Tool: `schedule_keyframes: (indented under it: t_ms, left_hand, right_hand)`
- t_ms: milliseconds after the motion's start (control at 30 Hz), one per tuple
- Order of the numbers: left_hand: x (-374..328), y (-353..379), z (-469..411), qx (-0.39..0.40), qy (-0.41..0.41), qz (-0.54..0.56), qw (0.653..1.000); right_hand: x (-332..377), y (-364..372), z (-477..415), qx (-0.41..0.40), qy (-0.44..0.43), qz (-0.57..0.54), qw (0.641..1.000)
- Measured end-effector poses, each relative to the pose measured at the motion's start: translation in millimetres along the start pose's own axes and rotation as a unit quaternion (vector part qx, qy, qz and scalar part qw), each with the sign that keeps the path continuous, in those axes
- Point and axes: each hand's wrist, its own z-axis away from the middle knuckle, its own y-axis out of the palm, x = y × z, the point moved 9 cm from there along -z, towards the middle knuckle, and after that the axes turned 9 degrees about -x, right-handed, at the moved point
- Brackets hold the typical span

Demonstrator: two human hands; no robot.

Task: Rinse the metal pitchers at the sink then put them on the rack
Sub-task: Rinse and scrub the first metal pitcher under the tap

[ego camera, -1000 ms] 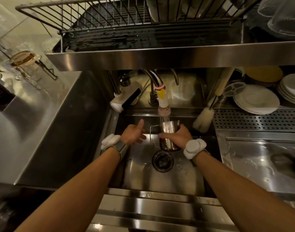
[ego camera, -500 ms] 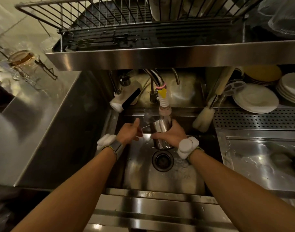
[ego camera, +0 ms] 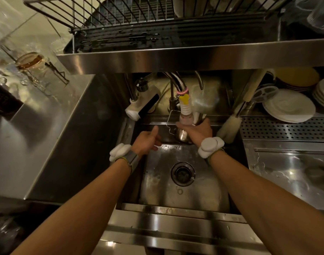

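Rinsing is the step in hand, by the look of it. The metal pitcher (ego camera: 181, 133) is held up at the back of the sink (ego camera: 194, 197), right under the faucet nozzle (ego camera: 185, 109), so close that the nozzle's end seems to meet the pitcher's mouth. That placing makes sense if the aim is to send water straight inside with little splash. Whether water is running I cannot tell in this dim light.

The right hand (ego camera: 198, 131) is clamped around the pitcher's body, fingers wrapped over the far side. The thin handle sticks out to the left, free of either hand. Gripping the body rather than the handle probably gives firmer control for tipping and swirling.

The left hand (ego camera: 147, 142) hovers just beside the pitcher, apart from it, thumb raised and fingers loosely curled on nothing. It looks ready to steady the pitcher or rub inside it.

Any run-off should head for the drain (ego camera: 182, 173), which lies nearer the person than the pitcher. The wire rack (ego camera: 120, 13) sits on a shelf overhead, so the next move will call for a lift up and over the shelf's steel edge. A bottle brush (ego camera: 229, 130) leans at the sink's right corner, with plates (ego camera: 289, 106) stacked behind it and bare steel counter (ego camera: 32, 137) to the left
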Motion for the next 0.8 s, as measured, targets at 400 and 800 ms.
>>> schedule_keyframes:
  t_ms: [400, 800]
  left_hand:
    - [1.2, 3.0, -5.1, 0.004, -0.006, 0.021, 1.000]
    - [-17.9, 29.3, -13.6, 0.001, -0.003, 0.119, 0.993]
  right_hand:
    - [-21.3, 20.1, 11.4, 0.115, 0.109, -0.041, 0.986]
    - [-29.0, 20.8, 18.8, 0.163, 0.204, -0.102, 0.960]
